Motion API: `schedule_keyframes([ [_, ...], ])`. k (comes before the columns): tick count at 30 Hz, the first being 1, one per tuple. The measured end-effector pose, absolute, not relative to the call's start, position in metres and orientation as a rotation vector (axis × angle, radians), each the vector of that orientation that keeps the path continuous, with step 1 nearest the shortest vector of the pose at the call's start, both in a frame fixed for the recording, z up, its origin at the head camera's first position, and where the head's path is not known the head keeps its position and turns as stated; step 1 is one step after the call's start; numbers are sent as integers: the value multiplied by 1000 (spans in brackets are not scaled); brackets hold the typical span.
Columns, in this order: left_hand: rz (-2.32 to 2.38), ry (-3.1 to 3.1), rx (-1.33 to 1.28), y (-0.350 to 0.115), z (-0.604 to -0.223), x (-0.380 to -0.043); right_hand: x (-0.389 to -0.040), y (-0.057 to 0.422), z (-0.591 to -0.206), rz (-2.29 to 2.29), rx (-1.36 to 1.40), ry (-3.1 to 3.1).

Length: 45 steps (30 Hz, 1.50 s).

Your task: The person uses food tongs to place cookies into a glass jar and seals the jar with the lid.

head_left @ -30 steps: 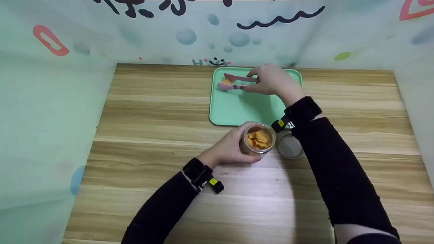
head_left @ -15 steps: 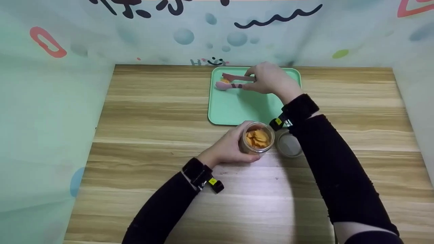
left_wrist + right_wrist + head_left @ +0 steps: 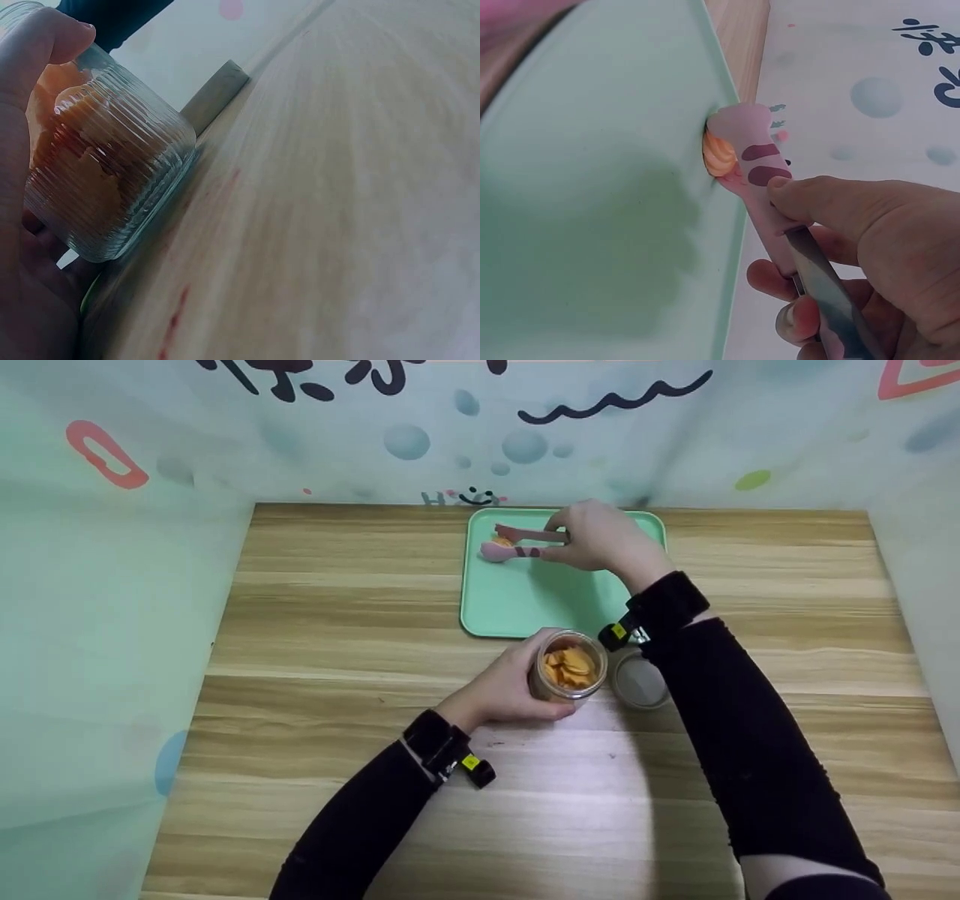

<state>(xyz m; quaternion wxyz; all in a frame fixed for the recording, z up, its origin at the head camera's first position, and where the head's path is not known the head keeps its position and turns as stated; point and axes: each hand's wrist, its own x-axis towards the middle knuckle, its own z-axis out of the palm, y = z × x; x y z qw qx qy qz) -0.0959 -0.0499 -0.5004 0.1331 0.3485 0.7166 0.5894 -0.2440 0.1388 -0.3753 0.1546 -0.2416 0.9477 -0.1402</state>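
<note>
My left hand (image 3: 517,682) is wrapped round a ribbed glass jar (image 3: 127,165), which stands on the table with its mouth uncovered. Orange ridged snack pieces (image 3: 571,666) fill much of it. Over the green tray (image 3: 510,600), my right hand (image 3: 604,538) grips a pair of pink tongs (image 3: 761,154), thumb on one arm and fingers on the other. Between the tong tips, at the tray's far left corner, is one orange ridged snack piece (image 3: 718,156). It lies against the tray surface. The tongs' rear end is hidden by the palm.
A round greyish lid (image 3: 641,681) lies on the wooden table (image 3: 337,607) just right of the jar, partly under the right forearm. A printed curtain (image 3: 337,442) stands behind the tray, with pale walls at both sides.
Both hands keep almost the same place. The tongs stay round the snack piece at the tray corner, with only a slight shift; the jar has not moved.
</note>
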Motion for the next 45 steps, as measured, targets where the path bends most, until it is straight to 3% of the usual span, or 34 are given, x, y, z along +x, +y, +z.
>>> schedule_keyframes([
  [26,1721,2067,997,-50,-500,-95,-210,179,-352,-515,-737,2823],
  [38,1722,2090,1004,-50,-501,-94,-114,228,-293,-637,-927,3069],
  [45,1688,2109,951,-51,-499,-94,-59,252,-282,-608,-978,3050],
])
